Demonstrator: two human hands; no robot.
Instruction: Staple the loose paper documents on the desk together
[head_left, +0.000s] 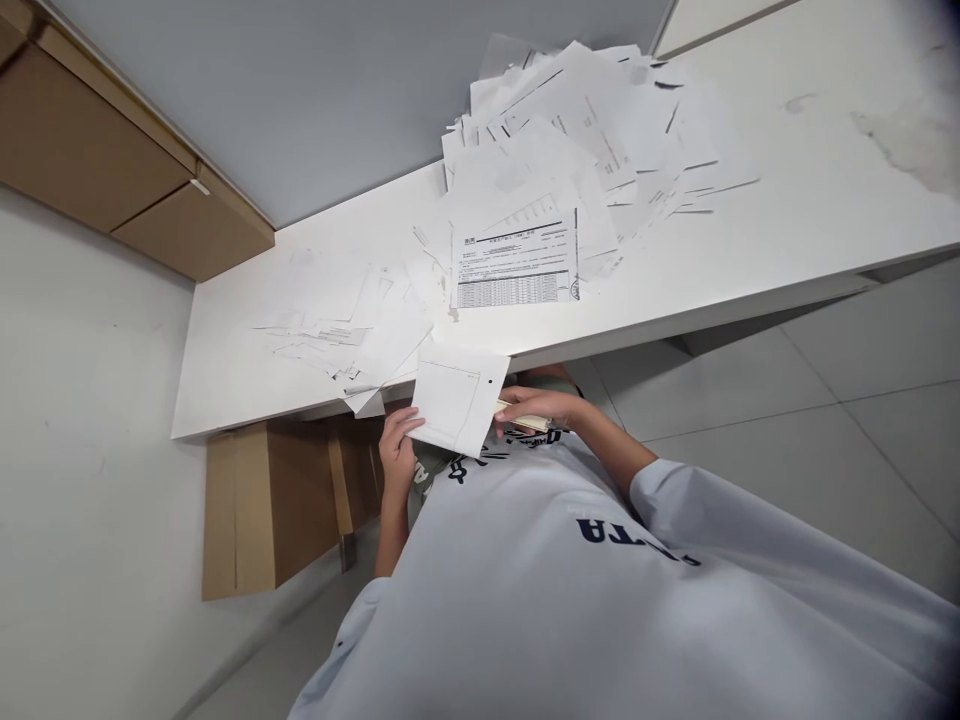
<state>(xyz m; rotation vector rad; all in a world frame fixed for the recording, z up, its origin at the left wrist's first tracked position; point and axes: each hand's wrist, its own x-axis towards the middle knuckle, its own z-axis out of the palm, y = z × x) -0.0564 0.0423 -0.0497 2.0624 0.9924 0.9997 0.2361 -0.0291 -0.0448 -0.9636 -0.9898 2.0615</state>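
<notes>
Neatly, the left hand (pixel 397 450) pinches a white sheet (pixel 456 398) at its edge, fingers narrow, while the right hand (pixel 536 407) steadies the other side, fingers curled round a pale strip (pixel 523 416); loose papers (pixel 555 150) spread across the counter (pixel 225 395) at twelve o'clock.

The small paper sheet (pixel 457 400) between the hands and the edge of the white desk (pixel 825 200) just ahead stood in the way of a straight reach forward, and loose papers (pixel 540 170) covered the desk's middle. Near the left hand (pixel 396 450) was flattened cardboard (pixel 300 500), while the right hand (pixel 536 410) had open room over the floor tiles (pixel 750 420).
</notes>
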